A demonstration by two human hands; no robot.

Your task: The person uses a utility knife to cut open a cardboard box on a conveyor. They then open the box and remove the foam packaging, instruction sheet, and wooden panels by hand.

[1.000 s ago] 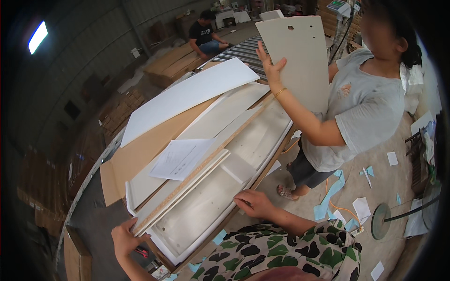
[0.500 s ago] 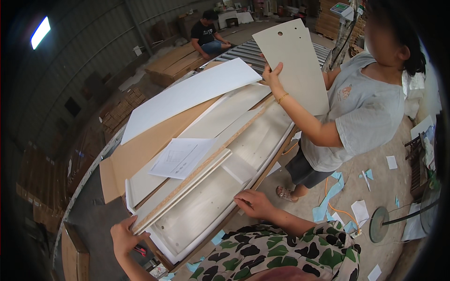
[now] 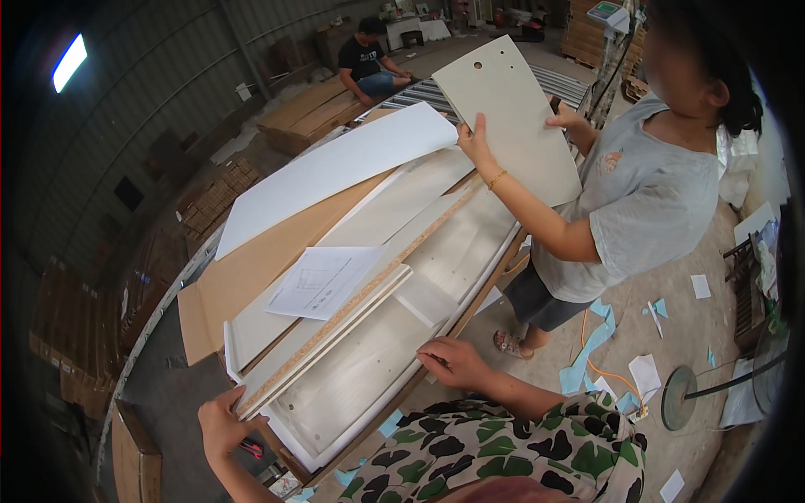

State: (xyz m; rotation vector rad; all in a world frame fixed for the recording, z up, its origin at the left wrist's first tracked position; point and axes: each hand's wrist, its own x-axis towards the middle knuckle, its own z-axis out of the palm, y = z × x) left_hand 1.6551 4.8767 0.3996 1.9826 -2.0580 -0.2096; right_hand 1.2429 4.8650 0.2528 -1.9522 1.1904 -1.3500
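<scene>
A dim workshop with ribbed metal walls and a concrete floor [image 3: 620, 335] fills my feed. Mid-view, one long narrow pale board with a rough, speckled chipboard edge [image 3: 323, 332] slants from 8 o'clock towards 1, lying along an open brown cardboard carton [image 3: 285, 454]. At 7 o'clock the left hand [image 3: 225, 422] pinches the board's near end between thumb and fingers. At 5 o'clock the right hand [image 3: 453, 363] sits loosely curled at the carton's white-lined rim; I can't tell whether it grips anything. One printed white paper sheet [image 3: 323, 281] lies at 8 o'clock; one smooth white rectangular panel [image 3: 335, 180] rests at 10. I count two other people: one at 2 o'clock holding one flat beige panel with three holes [image 3: 511, 117], another seated at 12.
</scene>
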